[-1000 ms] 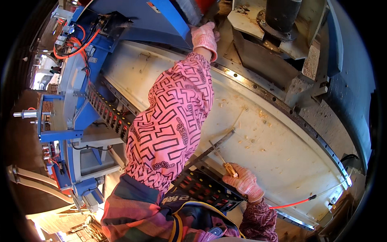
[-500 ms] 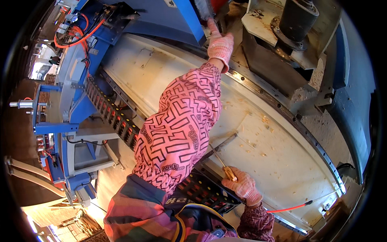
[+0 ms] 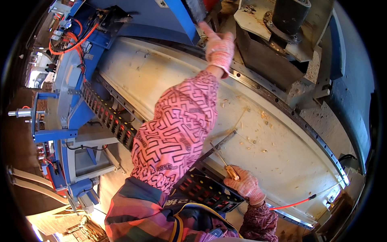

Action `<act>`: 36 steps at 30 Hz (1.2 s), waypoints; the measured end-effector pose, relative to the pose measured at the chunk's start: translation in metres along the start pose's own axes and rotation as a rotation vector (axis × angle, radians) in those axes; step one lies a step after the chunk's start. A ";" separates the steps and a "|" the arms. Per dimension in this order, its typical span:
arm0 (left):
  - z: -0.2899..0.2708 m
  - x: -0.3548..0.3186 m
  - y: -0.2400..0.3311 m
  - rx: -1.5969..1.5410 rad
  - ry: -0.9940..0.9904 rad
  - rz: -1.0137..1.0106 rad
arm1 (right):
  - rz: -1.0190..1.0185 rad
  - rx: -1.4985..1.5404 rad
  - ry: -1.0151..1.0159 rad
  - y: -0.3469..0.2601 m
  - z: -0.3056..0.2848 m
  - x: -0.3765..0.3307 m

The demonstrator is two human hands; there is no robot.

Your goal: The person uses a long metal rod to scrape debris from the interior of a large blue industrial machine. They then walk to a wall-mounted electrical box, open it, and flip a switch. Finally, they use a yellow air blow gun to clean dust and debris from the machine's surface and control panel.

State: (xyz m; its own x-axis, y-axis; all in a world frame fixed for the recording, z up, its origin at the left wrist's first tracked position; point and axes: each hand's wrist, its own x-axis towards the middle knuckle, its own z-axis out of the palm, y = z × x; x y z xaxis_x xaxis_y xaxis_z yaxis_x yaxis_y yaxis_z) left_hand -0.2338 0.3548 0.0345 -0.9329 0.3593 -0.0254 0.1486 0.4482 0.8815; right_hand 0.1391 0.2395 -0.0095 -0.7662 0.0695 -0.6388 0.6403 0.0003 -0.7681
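I am wearing pink-and-white knit gloves (image 3: 219,49), pink oversleeves (image 3: 177,121) bearing black maze-like lines, and a multicoloured plaid shirt (image 3: 133,211); my screwdriver (image 3: 232,172) is showing an amber handle, the hose (image 3: 292,205) orange-red, the machine panel (image 3: 157,24) blue.

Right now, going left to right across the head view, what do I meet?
Silver cylinder, orange hose loop, gloved left hand, gloved right hand gripping a screwdriver, black upright cylinder, curved blue panel.

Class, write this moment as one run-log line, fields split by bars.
left hand: gloved, forefinger extended near blue panel | right hand: gloved, holding screwdriver by its handle | pale surface: scattered chips
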 end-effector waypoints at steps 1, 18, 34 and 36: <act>-0.011 0.005 0.006 -0.018 0.015 -0.028 | -0.006 0.014 -0.007 0.005 0.001 0.001; 0.005 0.059 -0.020 -0.397 -0.051 0.076 | 0.009 -0.181 -0.068 -0.024 0.002 -0.008; -0.025 0.100 -0.041 -0.826 -0.103 -0.336 | -0.044 -0.051 -0.006 -0.018 -0.005 -0.017; -0.010 0.079 -0.028 -0.587 -0.043 -0.312 | -0.041 0.001 -0.001 -0.012 -0.006 -0.017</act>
State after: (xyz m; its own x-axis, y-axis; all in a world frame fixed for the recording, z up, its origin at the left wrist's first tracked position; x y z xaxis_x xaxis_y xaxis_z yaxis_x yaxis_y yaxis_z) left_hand -0.3151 0.3629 0.0123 -0.8874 0.3231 -0.3288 -0.3408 0.0207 0.9399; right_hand 0.1447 0.2440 0.0113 -0.7922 0.0687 -0.6064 0.6080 0.0025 -0.7939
